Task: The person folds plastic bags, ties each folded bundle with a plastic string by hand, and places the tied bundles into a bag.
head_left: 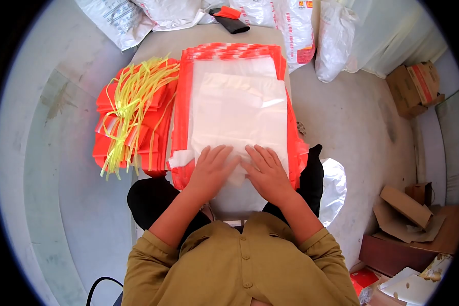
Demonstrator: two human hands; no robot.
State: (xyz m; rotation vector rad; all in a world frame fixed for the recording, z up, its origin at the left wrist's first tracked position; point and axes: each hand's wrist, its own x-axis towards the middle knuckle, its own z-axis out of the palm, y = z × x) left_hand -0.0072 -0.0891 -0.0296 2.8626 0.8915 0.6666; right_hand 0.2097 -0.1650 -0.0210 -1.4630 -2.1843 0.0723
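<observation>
A white translucent plastic sheet (239, 112) lies over a stack of red-edged plastic bags (282, 61). My left hand (212, 169) rests at the sheet's near edge, its fingers stretched out and slightly blurred. Beside it my right hand (268, 173) lies with fingers spread on the same edge. Neither hand visibly grips anything. To the left of the stack are folded red bundles (102, 148), with a bunch of yellow ribbons (122, 112) draped across them.
The stack sits on a pale table (160, 41) between my knees. White printed sacks (296, 30) line its far side, where a black and red item (232, 23) lies. Cardboard boxes (415, 86) stand at the right, with opened cartons (408, 214) nearer me.
</observation>
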